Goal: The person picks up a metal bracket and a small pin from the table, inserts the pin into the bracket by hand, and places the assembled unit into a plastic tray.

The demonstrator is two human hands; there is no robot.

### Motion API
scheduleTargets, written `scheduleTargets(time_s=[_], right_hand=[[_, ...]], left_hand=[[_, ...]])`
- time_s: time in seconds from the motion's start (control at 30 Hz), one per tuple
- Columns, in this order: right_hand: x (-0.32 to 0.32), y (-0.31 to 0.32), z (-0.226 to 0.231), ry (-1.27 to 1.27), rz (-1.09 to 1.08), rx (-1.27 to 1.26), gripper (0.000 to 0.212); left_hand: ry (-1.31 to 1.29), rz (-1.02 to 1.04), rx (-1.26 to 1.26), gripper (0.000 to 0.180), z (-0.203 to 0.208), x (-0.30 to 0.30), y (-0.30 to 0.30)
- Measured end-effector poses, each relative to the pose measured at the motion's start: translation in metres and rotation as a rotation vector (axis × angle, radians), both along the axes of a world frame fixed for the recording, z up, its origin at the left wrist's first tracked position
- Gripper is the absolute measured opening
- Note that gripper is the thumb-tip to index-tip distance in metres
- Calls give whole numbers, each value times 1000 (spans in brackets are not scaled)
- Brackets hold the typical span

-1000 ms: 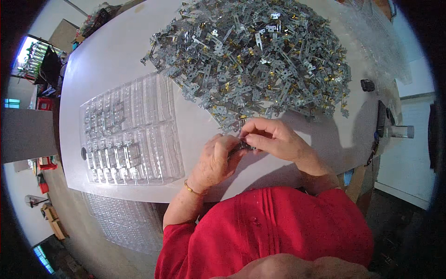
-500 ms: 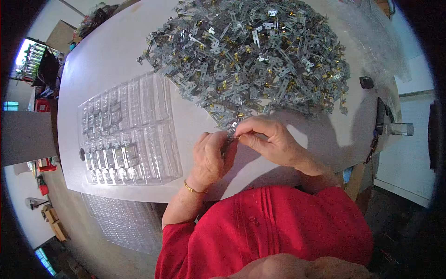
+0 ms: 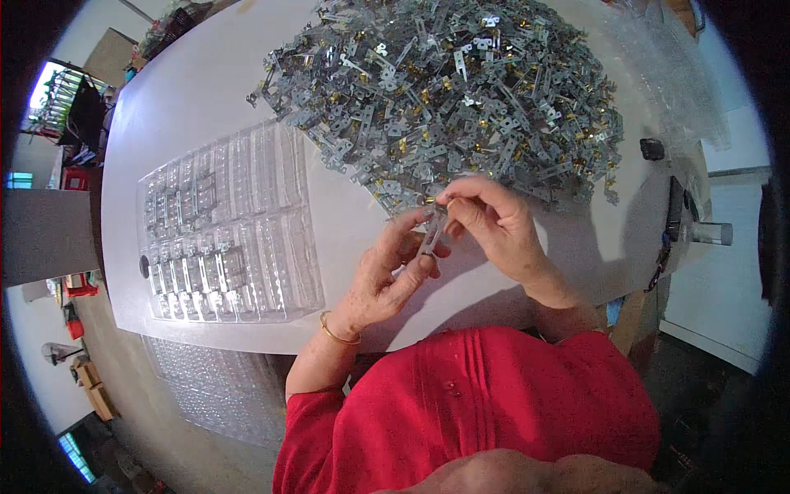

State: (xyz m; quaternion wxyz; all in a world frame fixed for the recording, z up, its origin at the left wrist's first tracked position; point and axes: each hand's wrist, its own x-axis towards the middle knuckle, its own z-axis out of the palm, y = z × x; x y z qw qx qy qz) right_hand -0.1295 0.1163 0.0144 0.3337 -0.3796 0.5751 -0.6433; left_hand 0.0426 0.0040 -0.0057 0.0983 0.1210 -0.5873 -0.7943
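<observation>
Between the thumb and fingers of my left hand (image 3: 391, 267) is a slim metal bracket (image 3: 431, 234), held tilted over the table. My right hand (image 3: 498, 230) pinches the bracket's far end with thumb and forefinger; whether a small separate part sits in that pinch is too small to tell. Just beyond both hands spreads a large heap of metal brackets (image 3: 444, 107), grey with some brass-coloured pieces. To the left lies a clear plastic tray (image 3: 276, 255) with narrow slots, several of them on its left side filled with brackets.
Clear plastic trays (image 3: 683, 74) are piled at the far right of the white table (image 3: 185, 99). A small black object (image 3: 652, 149) lies right of the heap. Below the table's left front edge is a stack of clear plastic sheets (image 3: 218, 391).
Both hands have moved slightly away from my body. The left fingers have spread from a tighter grip, so the bracket now shows between them.
</observation>
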Motion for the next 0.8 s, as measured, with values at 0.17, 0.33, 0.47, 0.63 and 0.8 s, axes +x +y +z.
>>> scheduleTargets(time_s=[0.17, 0.33, 0.47, 0.63, 0.8], right_hand=[[-6, 3, 11, 343, -107, 40, 16], [6, 1, 14, 542, -99, 41, 17], [6, 5, 15, 580, -100, 68, 15], [8, 4, 11, 551, -35, 48, 14], [10, 2, 11, 708, -4, 97, 14]], left_hand=[[48, 97, -69, 54, -3, -2, 0], [87, 184, -79, 57, -9, -2, 3], [20, 220, -79, 59, -5, -3, 1], [23, 240, -62, 61, -7, -4, 1], [-16, 295, -222, 61, -8, -3, 1]])
